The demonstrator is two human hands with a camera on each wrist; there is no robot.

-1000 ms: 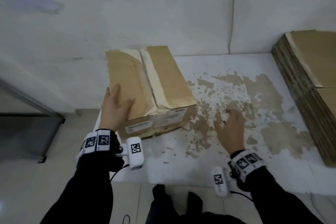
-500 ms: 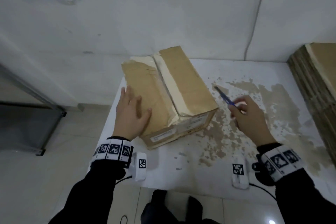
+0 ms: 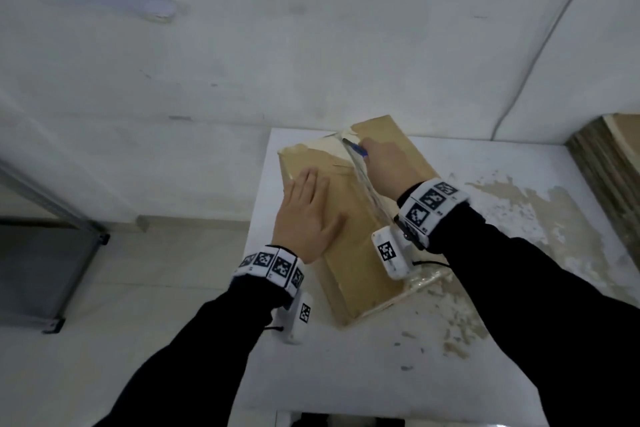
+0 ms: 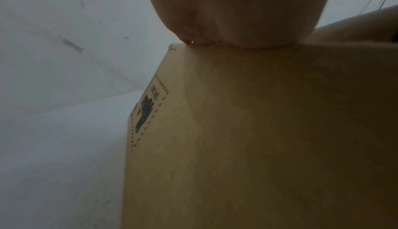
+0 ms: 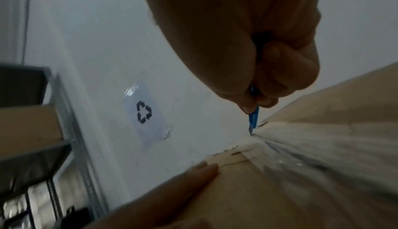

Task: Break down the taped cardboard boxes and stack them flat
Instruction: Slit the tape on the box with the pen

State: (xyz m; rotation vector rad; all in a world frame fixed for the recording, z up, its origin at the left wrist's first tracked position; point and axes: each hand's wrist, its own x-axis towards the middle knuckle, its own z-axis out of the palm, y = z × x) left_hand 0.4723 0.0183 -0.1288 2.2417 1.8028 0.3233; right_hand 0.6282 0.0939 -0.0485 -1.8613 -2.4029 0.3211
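A closed cardboard box (image 3: 360, 253) lies on a white desk (image 3: 346, 374), near the desk's left edge, one end pointing toward me. My left hand (image 3: 308, 218) rests flat on the box's left top flap, fingers (image 5: 200, 171) straight and close together, palm down. Just right of that hand, a strip of clear tape (image 3: 372, 199) runs along the box's centre seam. My right hand (image 3: 388, 166) sits farther along the box, over the right flap, its fingers curled tightly round a blue utility knife (image 5: 254, 118). The knife's tip meets the seam at the box's far end, where the tape looks torn and pale. Right of the box, the desk surface is worn into brown patches. At the desk's far right edge stands a stack of flattened cardboard (image 3: 609, 163). Beyond the box, a recycling sign (image 5: 145, 113) is taped to the white wall.
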